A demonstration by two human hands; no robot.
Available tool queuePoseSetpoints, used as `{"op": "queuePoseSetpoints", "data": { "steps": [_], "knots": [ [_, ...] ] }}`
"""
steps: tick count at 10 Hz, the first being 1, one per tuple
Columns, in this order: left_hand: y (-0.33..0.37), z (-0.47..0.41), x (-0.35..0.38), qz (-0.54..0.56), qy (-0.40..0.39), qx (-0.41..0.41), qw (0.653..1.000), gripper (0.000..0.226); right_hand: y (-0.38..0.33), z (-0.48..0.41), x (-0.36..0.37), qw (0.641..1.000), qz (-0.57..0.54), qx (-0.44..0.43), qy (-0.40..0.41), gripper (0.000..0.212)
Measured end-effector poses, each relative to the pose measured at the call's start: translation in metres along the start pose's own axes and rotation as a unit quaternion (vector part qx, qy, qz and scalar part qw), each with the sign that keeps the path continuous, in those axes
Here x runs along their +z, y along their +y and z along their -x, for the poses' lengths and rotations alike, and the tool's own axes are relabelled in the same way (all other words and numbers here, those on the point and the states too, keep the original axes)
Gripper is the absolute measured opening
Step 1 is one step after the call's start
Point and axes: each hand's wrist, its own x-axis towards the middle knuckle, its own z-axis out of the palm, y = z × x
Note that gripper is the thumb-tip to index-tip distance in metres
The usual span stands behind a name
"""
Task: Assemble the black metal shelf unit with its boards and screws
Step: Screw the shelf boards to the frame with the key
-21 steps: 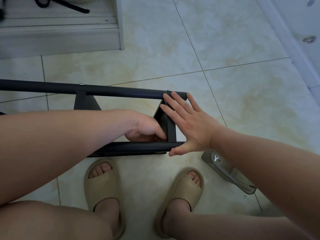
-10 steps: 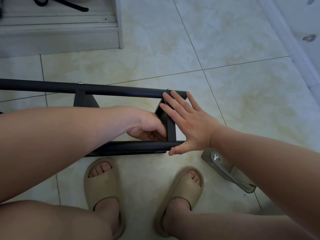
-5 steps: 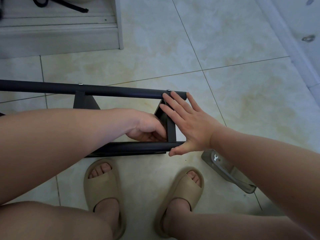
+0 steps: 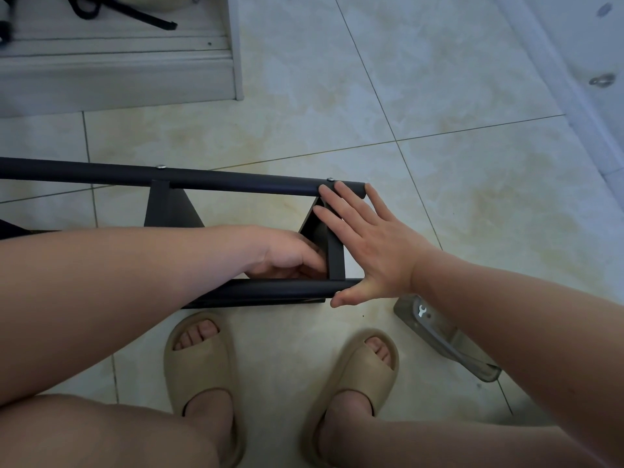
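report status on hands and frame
Right hand open, flat against black frame end. Left hand curled inside it, grasp hidden. Wrench bag on floor, clear of the work.

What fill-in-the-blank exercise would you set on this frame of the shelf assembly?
The hand laid flat on the end of the black frame is the ____ one.
The far tube shows ____ silver screw heads.
The left hand reaches in ____ the two tubes, beside the crossbar.
Missing: right, two, between.
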Motion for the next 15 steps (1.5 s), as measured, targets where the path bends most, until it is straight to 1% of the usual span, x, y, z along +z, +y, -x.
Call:
{"op": "queuePoseSetpoints", "data": {
  "steps": [1, 2, 3, 4, 5, 6, 7, 8, 9, 10, 11, 12, 13, 14, 15],
  "knots": [
    [-0.0009, -0.0002, -0.0010, 0.005, -0.005, 0.003, 1.000, 0.017, 0.0000, 0.0002, 0.0002, 1.000, 0.000, -0.002, 0.005, 0.130],
    [-0.0005, 0.0003, -0.0016, 0.000, -0.001, 0.005, 1.000, 0.011, -0.0001, 0.0000, 0.0013, 1.000, -0.004, -0.003, 0.011, 0.130],
    [0.0003, 0.0012, -0.0025, -0.008, 0.010, 0.004, 1.000, 0.017, 0.0001, 0.0001, 0.0020, 1.000, -0.004, -0.003, 0.013, 0.130],
    [-0.0003, 0.0027, -0.0036, 0.012, 0.009, -0.004, 1.000, 0.015, 0.0003, 0.0000, 0.0023, 1.000, -0.001, -0.003, 0.012, 0.130],
    [0.0006, 0.0059, -0.0006, 0.011, 0.008, -0.027, 1.000, 0.024, 0.0000, -0.0001, 0.0025, 1.000, -0.001, -0.002, 0.011, 0.130],
    [0.0029, 0.0067, 0.0026, -0.029, 0.007, -0.027, 0.999, 0.022, 0.0000, 0.0001, 0.0026, 1.000, -0.003, -0.002, 0.013, 0.130],
    [0.0027, 0.0041, 0.0017, -0.031, 0.015, -0.023, 0.999, 0.022, 0.0004, 0.0003, 0.0029, 1.000, -0.002, -0.002, 0.014, 0.130],
    [0.0043, 0.0043, 0.0014, -0.034, 0.026, -0.016, 0.999, 0.009, 0.0008, 0.0001, 0.0032, 1.000, -0.002, -0.004, 0.017, 0.130],
    [0.0038, 0.0029, -0.0006, -0.014, 0.025, -0.009, 1.000, 0.015, 0.0009, 0.0002, 0.0033, 1.000, -0.005, -0.004, 0.020, 0.129],
    [0.0036, 0.0018, 0.0002, 0.025, 0.028, -0.004, 0.999, 0.017, 0.0008, 0.0003, 0.0028, 1.000, -0.002, -0.004, 0.020, 0.129],
    [0.0037, 0.0041, 0.0028, 0.037, 0.022, -0.017, 0.999, 0.014, 0.0002, 0.0003, 0.0025, 1.000, -0.001, -0.002, 0.014, 0.130],
    [0.0026, 0.0050, 0.0033, -0.013, 0.025, -0.036, 0.999, 0.028, 0.0001, 0.0002, 0.0019, 1.000, -0.002, -0.002, 0.013, 0.130],
    [0.0011, 0.0038, 0.0028, -0.021, 0.031, -0.019, 0.999, 0.026, 0.0002, 0.0002, 0.0015, 1.000, -0.003, -0.002, 0.014, 0.130],
    [0.0007, 0.0028, 0.0019, -0.022, 0.031, -0.010, 0.999, 0.010, -0.0004, 0.0003, 0.0016, 1.000, 0.000, -0.002, 0.013, 0.130],
    [0.0025, 0.0024, 0.0021, 0.001, 0.028, -0.014, 1.000, 0.017, -0.0002, 0.0005, 0.0012, 1.000, 0.002, 0.000, 0.008, 0.130]
  ]
}}
